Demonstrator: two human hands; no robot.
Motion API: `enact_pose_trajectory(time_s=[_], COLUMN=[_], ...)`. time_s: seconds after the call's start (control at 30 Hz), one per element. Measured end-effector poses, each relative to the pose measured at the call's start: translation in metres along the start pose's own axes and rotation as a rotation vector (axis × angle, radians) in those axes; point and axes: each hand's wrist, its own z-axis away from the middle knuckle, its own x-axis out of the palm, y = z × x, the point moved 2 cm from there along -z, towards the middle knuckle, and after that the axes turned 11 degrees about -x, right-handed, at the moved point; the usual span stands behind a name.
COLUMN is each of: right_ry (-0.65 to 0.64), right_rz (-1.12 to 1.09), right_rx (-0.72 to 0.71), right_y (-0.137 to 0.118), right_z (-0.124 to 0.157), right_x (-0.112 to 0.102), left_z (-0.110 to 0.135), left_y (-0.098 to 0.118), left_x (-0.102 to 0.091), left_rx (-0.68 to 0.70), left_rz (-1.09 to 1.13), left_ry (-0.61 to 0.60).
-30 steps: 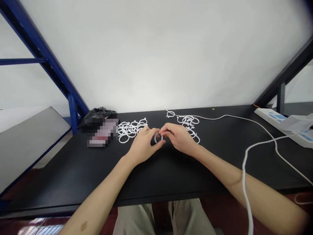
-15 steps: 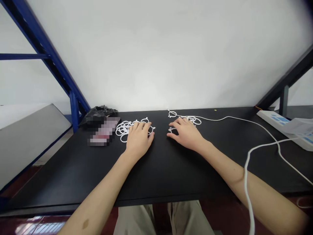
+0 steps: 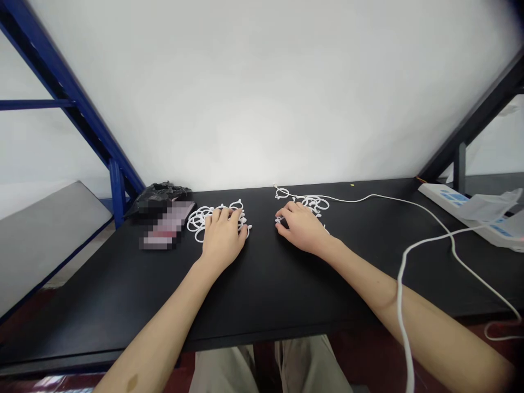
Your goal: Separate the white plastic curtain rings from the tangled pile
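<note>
My left hand [image 3: 223,236] lies palm down on the black table [image 3: 262,284], its fingers spread over a loose pile of white plastic rings [image 3: 198,219]. My right hand [image 3: 301,226] rests palm down too, fingers stretched out onto a second cluster of white rings [image 3: 316,203]. A gap of bare table separates the two hands. Neither hand grips anything that I can see.
A blurred pink packet [image 3: 164,229] and a crumpled black bag [image 3: 158,195] lie left of the rings. A white cable [image 3: 409,240] runs across the table's right side and over my right forearm. A white power strip [image 3: 450,197] sits at the far right. Blue steel frame [image 3: 82,114] stands left.
One second ago both hands pinched a single white ring together at the middle. They have since parted and laid flat, the left onto the left pile, the right onto the right cluster.
</note>
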Motion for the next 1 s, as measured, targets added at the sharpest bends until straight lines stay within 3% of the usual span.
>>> enact_pose_trajectory(time_s=[0.2, 0.37, 0.5, 0.8, 1.0], right_ry=[0.24, 0.383, 0.415, 0.438, 0.388], right_rz=[-0.185, -0.468, -0.605, -0.731, -0.691], right_rx=[-0.031, -0.221, -0.235, -0.158, -0.202], right_y=[-0.008, -0.023, -0.029, -0.027, -0.026], right_z=[0.001, 0.004, 0.006, 0.007, 0.005], right_x=[-0.011, -0.016, -0.016, -0.013, -0.009], left_z=[0.002, 0.006, 0.007, 0.007, 0.006], left_y=[0.007, 0.012, 0.015, 0.017, 0.017], left_x=[-0.004, -0.008, -0.012, -0.013, -0.011], left_rx=[0.116, 0.249, 0.293, 0.288, 0.275], left_rz=[0.187, 0.393, 0.466, 0.498, 0.474], left_ry=[-0.011, -0.079, -0.148, -0.181, -0.159])
